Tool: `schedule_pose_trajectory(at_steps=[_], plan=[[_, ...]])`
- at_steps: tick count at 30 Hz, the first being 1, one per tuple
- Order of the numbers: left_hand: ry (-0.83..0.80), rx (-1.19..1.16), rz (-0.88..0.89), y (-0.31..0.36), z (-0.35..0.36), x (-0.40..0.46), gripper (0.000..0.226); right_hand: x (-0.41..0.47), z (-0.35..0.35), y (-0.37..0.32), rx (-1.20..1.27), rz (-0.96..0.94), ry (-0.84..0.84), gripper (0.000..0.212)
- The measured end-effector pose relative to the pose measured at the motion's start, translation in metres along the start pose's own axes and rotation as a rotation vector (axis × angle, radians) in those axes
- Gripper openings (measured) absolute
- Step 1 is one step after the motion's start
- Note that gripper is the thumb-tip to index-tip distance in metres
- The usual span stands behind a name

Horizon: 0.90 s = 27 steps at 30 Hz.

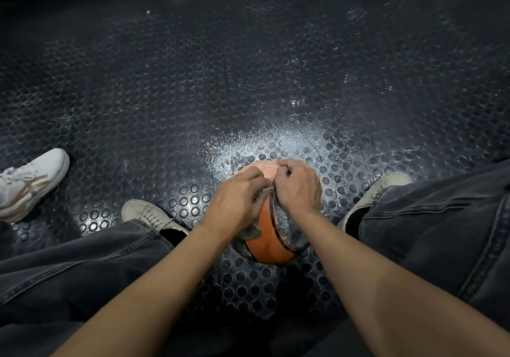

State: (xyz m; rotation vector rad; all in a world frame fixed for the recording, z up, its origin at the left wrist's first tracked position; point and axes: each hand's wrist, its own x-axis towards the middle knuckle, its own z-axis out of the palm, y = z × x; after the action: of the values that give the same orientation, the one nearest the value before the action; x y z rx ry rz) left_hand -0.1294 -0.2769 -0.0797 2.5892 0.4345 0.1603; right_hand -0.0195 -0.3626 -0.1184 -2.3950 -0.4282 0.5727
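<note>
Hands, left [234,199], right [299,188], curled on ball [269,243]

pebbled orange ball [271,242]; glossy studded rubber floor [193,94]

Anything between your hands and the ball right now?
Yes: the left hand holds a grey cloth against the orange ball, on its near-left side. The right hand sits on the ball's top, fingers curled; nothing visible lies beneath it.
</note>
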Motion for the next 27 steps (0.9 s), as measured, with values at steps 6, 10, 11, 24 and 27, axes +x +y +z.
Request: schedule_pose_trajectory(at_steps=[6,10,11,24,27], plan=[[-0.122,0.017,0.149,-0.001,-0.006,-0.009,0.020,0.004,0.002,0.001,0.029,-0.012,-0.014,0.031],[-0.004,0.003,0.046,-0.007,0.001,0.000,0.023,-0.001,0.003,0.003,0.005,0.000,0.002,0.027],[-0.044,-0.005,0.087,-0.009,0.001,-0.010,0.025,0.000,0.003,0.004,0.006,0.006,-0.007,0.024],[-0.178,-0.056,0.180,0.004,-0.003,-0.032,0.032,0.005,0.002,0.008,0.056,0.017,0.004,0.018],[-0.069,-0.020,0.126,-0.001,-0.003,-0.007,0.033,0.006,0.002,0.006,0.081,0.015,0.001,0.021]])
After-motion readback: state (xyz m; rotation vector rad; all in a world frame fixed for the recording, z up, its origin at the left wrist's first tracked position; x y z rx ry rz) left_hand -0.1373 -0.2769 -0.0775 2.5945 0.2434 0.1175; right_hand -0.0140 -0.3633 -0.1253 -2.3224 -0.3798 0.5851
